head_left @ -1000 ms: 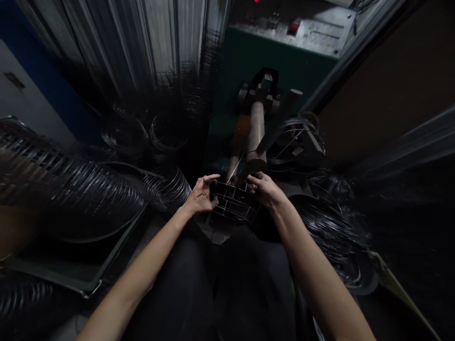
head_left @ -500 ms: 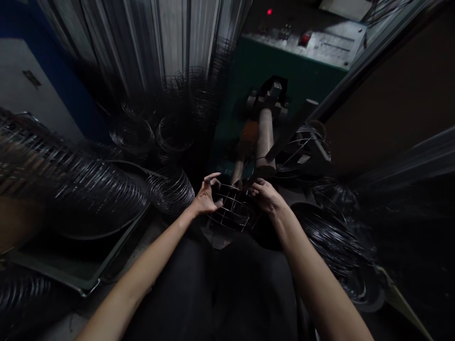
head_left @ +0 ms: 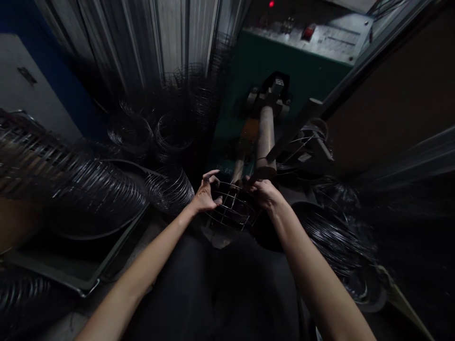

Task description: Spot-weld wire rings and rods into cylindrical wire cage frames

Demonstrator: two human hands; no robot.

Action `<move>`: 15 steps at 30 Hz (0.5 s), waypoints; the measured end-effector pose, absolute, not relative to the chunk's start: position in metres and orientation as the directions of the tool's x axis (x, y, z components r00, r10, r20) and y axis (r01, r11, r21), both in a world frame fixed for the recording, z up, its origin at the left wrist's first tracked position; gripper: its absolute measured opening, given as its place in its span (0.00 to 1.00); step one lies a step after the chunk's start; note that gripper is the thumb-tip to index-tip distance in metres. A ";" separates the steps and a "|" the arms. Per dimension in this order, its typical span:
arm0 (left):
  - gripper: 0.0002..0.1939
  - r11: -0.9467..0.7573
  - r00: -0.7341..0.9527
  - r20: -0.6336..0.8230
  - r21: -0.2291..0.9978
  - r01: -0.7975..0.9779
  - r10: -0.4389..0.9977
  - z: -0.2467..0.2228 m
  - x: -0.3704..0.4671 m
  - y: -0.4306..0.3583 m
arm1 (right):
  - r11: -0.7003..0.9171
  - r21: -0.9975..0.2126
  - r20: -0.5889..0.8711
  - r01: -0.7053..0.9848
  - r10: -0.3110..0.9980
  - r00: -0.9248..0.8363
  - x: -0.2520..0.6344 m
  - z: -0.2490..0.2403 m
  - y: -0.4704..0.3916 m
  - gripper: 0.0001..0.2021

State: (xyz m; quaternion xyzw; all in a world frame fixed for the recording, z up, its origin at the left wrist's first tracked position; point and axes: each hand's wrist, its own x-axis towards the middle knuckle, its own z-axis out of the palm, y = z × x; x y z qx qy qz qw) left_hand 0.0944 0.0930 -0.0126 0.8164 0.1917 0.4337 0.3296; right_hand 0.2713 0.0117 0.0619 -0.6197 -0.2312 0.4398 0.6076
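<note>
A round wire cage (head_left: 232,215), made of thin metal rings with cross wires, sits in front of me at the machine's lower arm (head_left: 238,168). My left hand (head_left: 206,195) grips the cage's left side between thumb and fingers, with the index finger stretched out above. My right hand (head_left: 265,193) is closed at the cage's far right edge, just under the end of the thick upper metal arm (head_left: 266,137). Its fingertips are pinched together and partly hidden in shadow, where the wires meet the lower arm's tip.
The green machine (head_left: 302,61) stands ahead, with a red light and a red switch on top. Stacked wire rings (head_left: 168,189) and a green-edged bin (head_left: 83,284) are on the left. A bundle of wire rings (head_left: 330,241) lies close to my right forearm.
The view has shifted slightly. My right hand has turned a little, with its fingers more tucked under the upper arm. My left hand keeps its hold on the cage.
</note>
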 end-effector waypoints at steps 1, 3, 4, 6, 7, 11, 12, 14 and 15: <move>0.33 -0.716 0.552 0.585 0.698 0.030 0.594 -0.011 0.094 0.093 | -0.154 -0.957 -0.262 -0.245 0.822 0.506 0.271 0.061 0.012 0.18; 0.33 -0.735 0.557 0.597 0.677 0.037 0.578 -0.008 0.093 0.093 | -0.152 -0.958 -0.256 -0.241 0.830 0.495 0.271 0.060 0.011 0.18; 0.32 -0.746 0.559 0.603 0.664 0.042 0.569 -0.007 0.092 0.093 | -0.151 -0.958 -0.256 -0.244 0.834 0.490 0.271 0.059 0.009 0.18; 0.32 -0.759 0.569 0.604 0.649 0.054 0.558 -0.007 0.091 0.095 | -0.148 -0.956 -0.256 -0.255 0.845 0.469 0.272 0.057 0.008 0.16; 0.33 -0.756 0.579 0.596 0.652 0.056 0.557 -0.008 0.092 0.096 | -0.152 -0.953 -0.261 -0.263 0.852 0.454 0.273 0.057 0.009 0.16; 0.41 -0.728 0.601 0.602 0.684 -0.047 0.526 -0.013 0.095 0.102 | -0.190 -0.933 -0.317 -0.304 0.833 0.453 0.284 0.063 0.026 0.17; 0.42 -0.727 0.600 0.613 0.682 -0.075 0.514 -0.014 0.095 0.102 | -0.196 -0.929 -0.330 -0.313 0.822 0.464 0.288 0.067 0.032 0.18; 0.43 -0.734 0.606 0.626 0.672 -0.101 0.491 -0.016 0.095 0.101 | -0.210 -0.926 -0.348 -0.312 0.797 0.494 0.296 0.077 0.043 0.17; 0.42 -0.740 0.617 0.626 0.665 -0.101 0.477 -0.018 0.094 0.100 | -0.222 -0.927 -0.355 -0.304 0.785 0.508 0.299 0.082 0.046 0.16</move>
